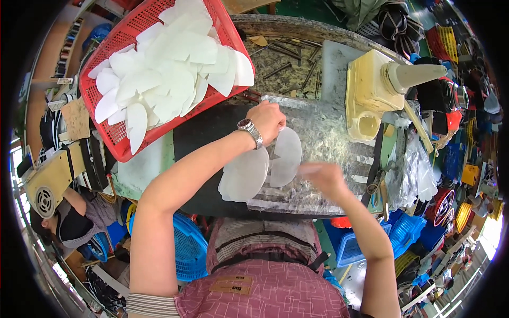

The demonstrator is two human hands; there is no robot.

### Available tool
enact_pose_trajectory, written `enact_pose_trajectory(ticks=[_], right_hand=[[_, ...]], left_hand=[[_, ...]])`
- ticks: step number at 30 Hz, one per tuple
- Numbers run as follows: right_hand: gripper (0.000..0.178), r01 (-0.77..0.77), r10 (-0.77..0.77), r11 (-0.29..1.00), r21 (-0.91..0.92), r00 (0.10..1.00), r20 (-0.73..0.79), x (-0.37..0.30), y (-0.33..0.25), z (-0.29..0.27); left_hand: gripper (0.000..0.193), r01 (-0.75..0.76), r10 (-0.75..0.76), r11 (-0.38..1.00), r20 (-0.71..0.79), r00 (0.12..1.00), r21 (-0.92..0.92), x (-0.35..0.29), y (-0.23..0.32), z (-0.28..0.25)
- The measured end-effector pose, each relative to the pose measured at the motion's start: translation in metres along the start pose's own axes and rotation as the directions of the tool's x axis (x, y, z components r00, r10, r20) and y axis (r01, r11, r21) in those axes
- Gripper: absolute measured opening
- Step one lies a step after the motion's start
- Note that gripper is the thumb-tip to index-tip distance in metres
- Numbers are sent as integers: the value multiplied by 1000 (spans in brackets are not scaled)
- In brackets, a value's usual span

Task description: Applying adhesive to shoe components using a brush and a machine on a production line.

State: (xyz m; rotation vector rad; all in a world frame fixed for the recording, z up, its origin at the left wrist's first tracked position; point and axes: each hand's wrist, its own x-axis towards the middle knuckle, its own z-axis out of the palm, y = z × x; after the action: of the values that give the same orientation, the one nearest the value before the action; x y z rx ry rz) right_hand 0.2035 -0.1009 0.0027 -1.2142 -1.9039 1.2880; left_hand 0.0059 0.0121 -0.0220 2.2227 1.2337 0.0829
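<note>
My left hand (266,122), with a metal watch on its wrist, is closed at the far end of a thin, whitish, half-oval sheet piece (287,159). The piece has a small notch in its edge and lies over a worn, smeared work board (328,153). Just left of it, under my left forearm, a stack of similar pieces (243,177) lies partly on the board and partly on a black mat (199,185). My right hand (324,180) is smeared by motion just right of the piece, so its fingers and anything in them cannot be made out.
A red plastic basket (159,139) heaped with white cut pieces (159,69) stands at the far left. At the far right is a glue-crusted yellowish container (371,79) with a cone nozzle. Scissors (373,189) and clear plastic bags (416,175) lie right. Blue baskets (191,249) stand below the table.
</note>
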Motion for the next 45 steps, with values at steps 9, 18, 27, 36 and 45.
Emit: enact_pose_trajectory(ticks=[9,18,27,36,45], right_hand=[[5,-344,402,913,221,855,-329,-83,-7,2],[21,-116,116,993,3,991,-72,-17,1,-19],[21,-445,432,894,45,833,-347,-7,-1,-39],[9,-282,562,794,539,678,-473,-73,-13,-38],[9,-260,561,785,562,683,-468,-51,-11,-28]], left_hand=[[7,-357,221,908,-472,854,-221,-42,55,-53],[16,-658,670,740,-238,704,140,-91,46,37],[17,-656,762,633,-186,620,411,-98,45,51],[10,-310,210,950,-798,565,31,-87,38,-71],[37,93,-851,347,-271,450,-933,-39,-139,-168]])
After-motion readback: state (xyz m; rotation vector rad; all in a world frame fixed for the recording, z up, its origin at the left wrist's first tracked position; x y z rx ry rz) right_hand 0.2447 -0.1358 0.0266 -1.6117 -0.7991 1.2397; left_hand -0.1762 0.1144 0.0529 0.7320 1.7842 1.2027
